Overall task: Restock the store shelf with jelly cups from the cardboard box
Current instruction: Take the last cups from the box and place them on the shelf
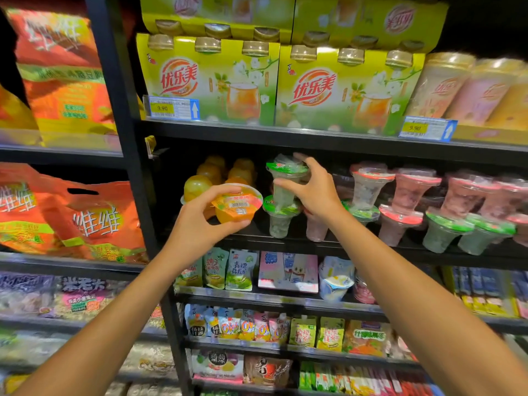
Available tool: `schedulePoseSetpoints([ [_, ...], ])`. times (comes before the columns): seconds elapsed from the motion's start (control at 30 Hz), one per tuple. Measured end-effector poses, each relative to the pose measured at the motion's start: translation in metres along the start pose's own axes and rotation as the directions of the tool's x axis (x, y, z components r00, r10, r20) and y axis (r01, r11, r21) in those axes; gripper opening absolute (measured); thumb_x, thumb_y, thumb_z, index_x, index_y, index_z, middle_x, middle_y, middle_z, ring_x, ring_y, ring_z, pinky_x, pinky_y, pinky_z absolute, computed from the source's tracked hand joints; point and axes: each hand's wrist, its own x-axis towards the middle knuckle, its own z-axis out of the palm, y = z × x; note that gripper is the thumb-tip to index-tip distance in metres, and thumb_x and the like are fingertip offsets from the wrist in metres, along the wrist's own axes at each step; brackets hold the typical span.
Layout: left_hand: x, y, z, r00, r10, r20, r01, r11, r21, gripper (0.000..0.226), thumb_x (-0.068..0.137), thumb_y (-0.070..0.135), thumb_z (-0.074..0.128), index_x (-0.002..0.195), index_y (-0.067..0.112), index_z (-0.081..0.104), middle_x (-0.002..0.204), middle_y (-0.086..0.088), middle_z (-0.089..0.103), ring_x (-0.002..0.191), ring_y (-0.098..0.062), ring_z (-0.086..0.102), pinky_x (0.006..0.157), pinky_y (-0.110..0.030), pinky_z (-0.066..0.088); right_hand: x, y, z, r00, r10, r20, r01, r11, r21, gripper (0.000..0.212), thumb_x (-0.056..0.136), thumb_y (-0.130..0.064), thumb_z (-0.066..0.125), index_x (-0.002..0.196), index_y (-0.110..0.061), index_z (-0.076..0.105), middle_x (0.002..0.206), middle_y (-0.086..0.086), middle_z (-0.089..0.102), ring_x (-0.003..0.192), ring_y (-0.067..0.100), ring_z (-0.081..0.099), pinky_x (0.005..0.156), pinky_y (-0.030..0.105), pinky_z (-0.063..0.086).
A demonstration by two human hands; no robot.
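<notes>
My left hand (pixel 200 221) grips an orange jelly cup (pixel 238 205) by its rim and base, tilted with its printed lid facing me, just in front of the middle shelf (pixel 285 243). Behind it sit several more orange jelly cups (pixel 195 185) stacked on that shelf. My right hand (pixel 313 190) is closed around the upper one of two stacked green-lidded cups (pixel 285 178), which rests on a lower green-lidded cup (pixel 281 217). The cardboard box is not in view.
Pink-lidded and green-lidded cups (pixel 411 192) fill the middle shelf to the right. Yellow-green drink multipacks (pixel 211 81) stand on the shelf above. Pouches and packets (pixel 240 271) line the shelves below. Orange snack bags (pixel 71 212) fill the left bay beyond a black upright (pixel 134 167).
</notes>
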Motion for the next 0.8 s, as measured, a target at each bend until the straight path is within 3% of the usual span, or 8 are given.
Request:
schedulePoseSetpoints([
  [0.1, 0.000, 0.002, 0.005, 1.000, 0.007, 0.005, -0.007, 1.000, -0.004, 0.054, 0.077, 0.029, 0.084, 0.127, 0.030, 0.063, 0.126, 0.020, 0.063, 0.118, 0.000, 0.059, 0.098, -0.026, 0.053, -0.001, 0.003, -0.001, 0.999, 0.020, 0.024, -0.020, 1.000, 0.004, 0.081, 0.079, -0.039, 0.084, 0.147, -0.018, 0.046, 0.129, -0.005, 0.064, 0.118, 0.008, 0.061, 0.101, 0.030, 0.053],
  [0.27, -0.002, -0.001, 0.013, 1.000, -0.006, 0.023, 0.006, 1.000, 0.000, 0.054, 0.079, 0.029, 0.084, 0.128, 0.029, 0.063, 0.127, 0.014, 0.064, 0.118, -0.003, 0.060, 0.100, -0.031, 0.053, -0.003, 0.008, -0.001, 0.999, 0.034, 0.011, -0.034, 0.999, 0.032, 0.094, 0.078, -0.032, 0.087, 0.155, -0.026, 0.032, 0.141, -0.003, 0.054, 0.121, 0.013, 0.057, 0.102, 0.033, 0.052],
  [0.43, -0.007, -0.007, 0.019, 0.999, -0.041, 0.036, 0.041, 0.999, 0.021, 0.054, 0.078, 0.033, 0.084, 0.127, 0.033, 0.062, 0.129, 0.014, 0.063, 0.120, -0.005, 0.058, 0.101, -0.038, 0.052, -0.018, 0.010, -0.008, 1.000, 0.020, 0.016, -0.021, 0.998, 0.055, 0.096, 0.081, -0.027, 0.085, 0.157, -0.030, 0.027, 0.156, 0.004, 0.041, 0.131, 0.015, 0.051, 0.098, 0.019, 0.046],
  [0.53, -0.011, -0.010, 0.026, 0.997, -0.057, 0.048, 0.057, 0.998, 0.013, 0.054, 0.078, 0.032, 0.084, 0.127, 0.033, 0.063, 0.129, 0.017, 0.062, 0.120, -0.002, 0.058, 0.099, -0.034, 0.053, -0.035, 0.011, -0.010, 0.999, 0.025, -0.035, -0.023, 0.998, 0.057, 0.097, 0.081, -0.025, 0.085, 0.158, -0.028, 0.026, 0.157, 0.005, 0.039, 0.136, 0.017, 0.048, 0.105, 0.024, 0.046],
  [0.6, -0.015, -0.012, 0.032, 0.996, -0.063, 0.065, 0.063, 0.998, 0.003, 0.054, 0.078, 0.031, 0.085, 0.127, 0.033, 0.063, 0.130, 0.019, 0.061, 0.120, 0.000, 0.057, 0.098, -0.027, 0.053, -0.054, 0.009, -0.013, 0.998, 0.010, -0.065, -0.005, 0.998, 0.068, 0.091, 0.084, -0.021, 0.083, 0.157, -0.027, 0.030, 0.156, 0.001, 0.040, 0.138, 0.013, 0.047, 0.109, 0.028, 0.046],
  [0.67, -0.018, -0.014, 0.041, 0.993, -0.064, 0.102, 0.065, 0.998, -0.006, 0.055, 0.077, 0.029, 0.085, 0.127, 0.033, 0.063, 0.131, 0.021, 0.061, 0.121, 0.002, 0.056, 0.097, -0.022, 0.052, -0.080, 0.006, -0.020, 0.995, -0.041, -0.086, 0.047, 0.996, 0.072, 0.077, 0.088, -0.017, 0.079, 0.153, -0.024, 0.039, 0.151, -0.004, 0.047, 0.136, 0.007, 0.049, 0.107, 0.023, 0.047],
  [0.8, -0.026, -0.010, 0.070, 0.978, -0.047, 0.205, 0.063, 0.995, -0.075, 0.056, 0.076, 0.024, 0.086, 0.127, 0.031, 0.063, 0.133, 0.022, 0.060, 0.122, -0.002, 0.057, 0.097, -0.026, 0.052, -0.140, 0.015, -0.042, 0.996, -0.093, -0.007, 0.093, 0.996, 0.011, 0.059, 0.094, -0.015, 0.072, 0.148, -0.022, 0.048, 0.145, -0.014, 0.053, 0.136, 0.003, 0.049, 0.109, 0.028, 0.047],
])
